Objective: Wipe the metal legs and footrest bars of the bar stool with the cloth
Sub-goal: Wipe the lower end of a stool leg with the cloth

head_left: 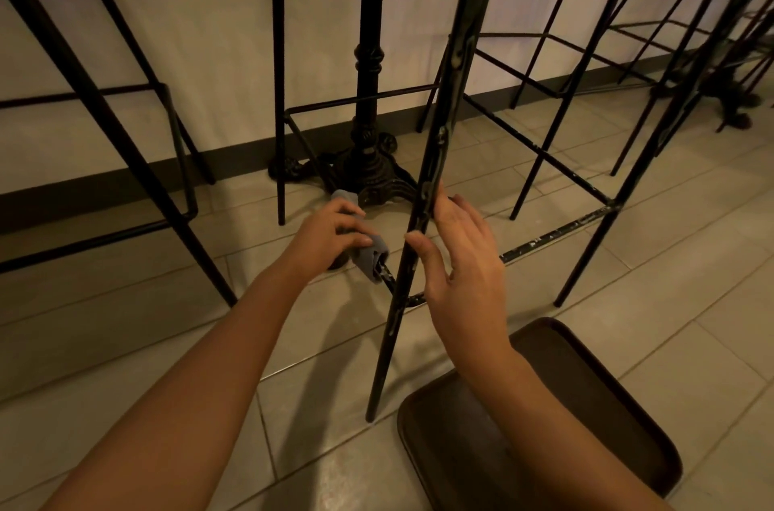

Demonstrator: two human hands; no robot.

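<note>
The bar stool's near black metal leg [435, 158] runs steeply from the top centre down to the tiled floor. Its footrest bars join it low down; one bar [557, 234] goes off to the right with worn, pale marks. My left hand [331, 234] grips a grey cloth [368, 255] wrapped round the left footrest bar, just left of the leg. My right hand [460, 263] is at the leg with fingers straight; thumb and fingertips touch or lie beside it.
An ornate cast-iron table pedestal [368, 158] stands behind the hands by the wall. More black stools [104, 112] stand at left and far right [687, 62]. A dark brown stool seat [586, 406] lies under my right forearm. Beige tiles cover the floor.
</note>
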